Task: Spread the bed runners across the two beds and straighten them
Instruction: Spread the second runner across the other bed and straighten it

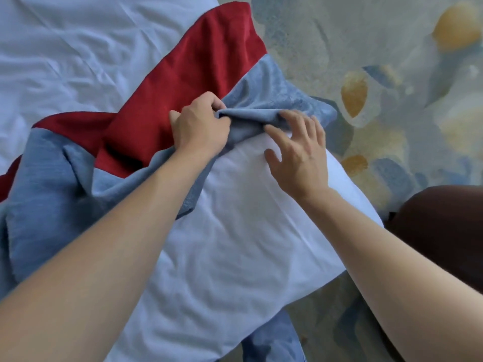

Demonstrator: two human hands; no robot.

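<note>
Nearest the camera, reaching forward from the bottom edge: two bare forearms, crossing over a white cotton bed [235, 244] with a rumpled sheet and a rounded corner jutting right. Peeking out below that corner, near the bottom edge: a blue fabric piece [271, 343], identity unclear. Standing at the right edge: a dark brown rounded object [444, 231], only partly in view. Further out, mid-frame: left hand [201, 129] gripping a bunched fold of a red and blue-grey woven bed runner [183, 82], fingers curled tight round the blue-grey cloth. Just beside it to the right: right hand [298, 158] hovering over or lightly touching the white sheet, fingers spread apart and fairly straight, fingertips meeting the edge of the same fold, holding nothing. Lying crumpled and diagonal across the bed: the runner, blue-grey end heaped at near left, red band rising to far centre, another blue-grey section draping over the bed's right edge. Stretching beyond on the right: a grey-blue patterned carpet [392, 61] with ochre blotches.
</note>
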